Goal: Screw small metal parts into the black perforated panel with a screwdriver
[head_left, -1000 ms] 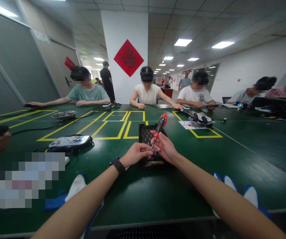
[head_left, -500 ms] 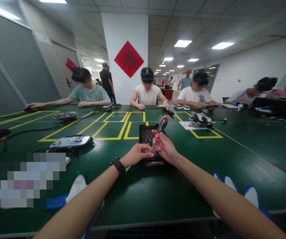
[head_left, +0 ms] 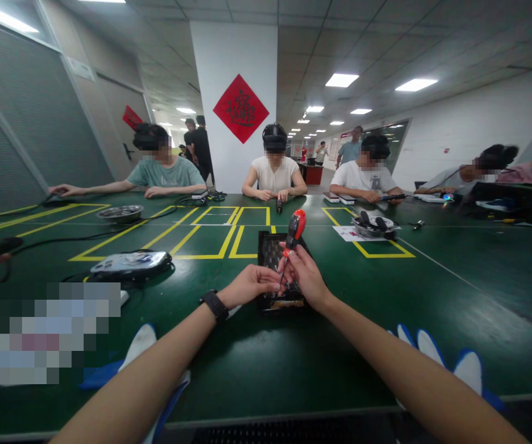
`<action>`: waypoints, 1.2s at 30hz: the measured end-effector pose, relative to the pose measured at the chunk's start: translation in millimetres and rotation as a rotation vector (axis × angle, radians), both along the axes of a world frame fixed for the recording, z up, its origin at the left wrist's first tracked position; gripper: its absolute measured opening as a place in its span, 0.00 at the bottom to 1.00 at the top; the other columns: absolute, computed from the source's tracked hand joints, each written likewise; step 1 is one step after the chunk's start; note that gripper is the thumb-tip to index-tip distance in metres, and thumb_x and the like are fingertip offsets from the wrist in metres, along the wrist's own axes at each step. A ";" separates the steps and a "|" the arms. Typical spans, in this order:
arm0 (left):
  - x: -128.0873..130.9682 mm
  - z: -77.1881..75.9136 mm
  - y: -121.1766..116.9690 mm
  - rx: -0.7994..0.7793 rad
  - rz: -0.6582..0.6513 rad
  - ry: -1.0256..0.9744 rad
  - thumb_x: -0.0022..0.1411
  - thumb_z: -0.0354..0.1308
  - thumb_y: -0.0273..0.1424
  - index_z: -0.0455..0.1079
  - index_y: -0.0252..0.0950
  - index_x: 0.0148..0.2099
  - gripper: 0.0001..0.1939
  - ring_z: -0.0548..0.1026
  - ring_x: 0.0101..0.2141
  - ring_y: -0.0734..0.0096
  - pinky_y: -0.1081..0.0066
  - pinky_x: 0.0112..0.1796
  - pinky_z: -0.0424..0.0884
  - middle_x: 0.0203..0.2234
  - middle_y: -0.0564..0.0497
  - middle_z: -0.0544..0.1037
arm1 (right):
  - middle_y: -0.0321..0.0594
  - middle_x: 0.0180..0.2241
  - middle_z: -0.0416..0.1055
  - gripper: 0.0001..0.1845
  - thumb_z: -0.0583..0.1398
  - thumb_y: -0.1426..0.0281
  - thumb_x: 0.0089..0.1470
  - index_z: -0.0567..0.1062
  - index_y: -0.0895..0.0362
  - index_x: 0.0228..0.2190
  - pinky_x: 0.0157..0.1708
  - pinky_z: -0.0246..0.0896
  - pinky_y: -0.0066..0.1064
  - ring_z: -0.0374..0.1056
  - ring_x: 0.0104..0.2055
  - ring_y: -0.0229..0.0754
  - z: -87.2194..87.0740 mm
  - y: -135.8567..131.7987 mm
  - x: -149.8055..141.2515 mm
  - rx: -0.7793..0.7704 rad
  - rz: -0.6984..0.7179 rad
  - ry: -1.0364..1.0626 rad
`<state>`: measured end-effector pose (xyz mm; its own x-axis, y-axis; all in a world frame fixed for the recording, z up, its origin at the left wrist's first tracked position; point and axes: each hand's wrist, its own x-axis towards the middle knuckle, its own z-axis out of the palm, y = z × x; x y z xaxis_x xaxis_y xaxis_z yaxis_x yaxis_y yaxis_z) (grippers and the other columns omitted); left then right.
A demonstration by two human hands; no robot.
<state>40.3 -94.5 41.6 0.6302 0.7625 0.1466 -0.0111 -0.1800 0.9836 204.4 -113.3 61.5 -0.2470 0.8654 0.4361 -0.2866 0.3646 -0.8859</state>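
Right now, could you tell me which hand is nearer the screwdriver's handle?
The right hand, up by the handle; the left hand, watch at its wrist, is near the shaft's lower end.

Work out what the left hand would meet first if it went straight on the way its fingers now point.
The left hand would probably meet the screwdriver shaft first, with the right hand just beyond. Depth is unclear here, so the left fingertips may be touching the shaft.

Red and black, the screwdriver handle (head_left: 295, 229) — yellow taped outlines (head_left: 225, 248) patterning the deep green tabletop (head_left: 340, 357).
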 end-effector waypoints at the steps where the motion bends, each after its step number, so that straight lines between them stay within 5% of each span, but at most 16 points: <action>1: 0.0 1.2 -0.5 0.000 -0.010 -0.005 0.48 0.63 0.34 0.71 0.27 0.38 0.16 0.74 0.30 0.72 0.69 0.38 0.69 0.29 0.45 0.78 | 0.32 0.24 0.65 0.18 0.51 0.61 0.55 0.63 0.55 0.45 0.18 0.53 0.23 0.54 0.18 0.29 -0.3 -0.5 -1.2 0.003 -0.026 0.010; 10: 9.7 -3.8 -4.9 0.159 0.247 0.040 0.46 0.63 0.37 0.69 0.29 0.33 0.16 0.70 0.24 0.77 0.75 0.29 0.66 0.24 0.51 0.74 | 0.31 0.23 0.65 0.16 0.51 0.60 0.54 0.63 0.54 0.43 0.16 0.49 0.22 0.53 0.16 0.28 -8.7 -0.2 -7.8 0.008 -0.178 0.110; 27: -2.0 -4.0 1.3 0.005 0.007 -0.019 0.51 0.61 0.32 0.68 0.27 0.38 0.15 0.74 0.30 0.72 0.70 0.36 0.68 0.29 0.44 0.77 | 0.35 0.24 0.67 0.18 0.49 0.59 0.55 0.63 0.55 0.44 0.16 0.49 0.23 0.54 0.16 0.29 -13.6 6.3 -4.4 -0.085 -0.039 0.182; 36: 5.7 -6.1 -0.4 0.114 0.150 -0.004 0.47 0.63 0.33 0.69 0.29 0.34 0.14 0.71 0.26 0.78 0.76 0.31 0.66 0.26 0.50 0.75 | 0.32 0.22 0.66 0.18 0.51 0.60 0.54 0.63 0.55 0.44 0.16 0.49 0.21 0.54 0.16 0.28 -8.3 1.9 -6.3 -0.045 -0.083 0.164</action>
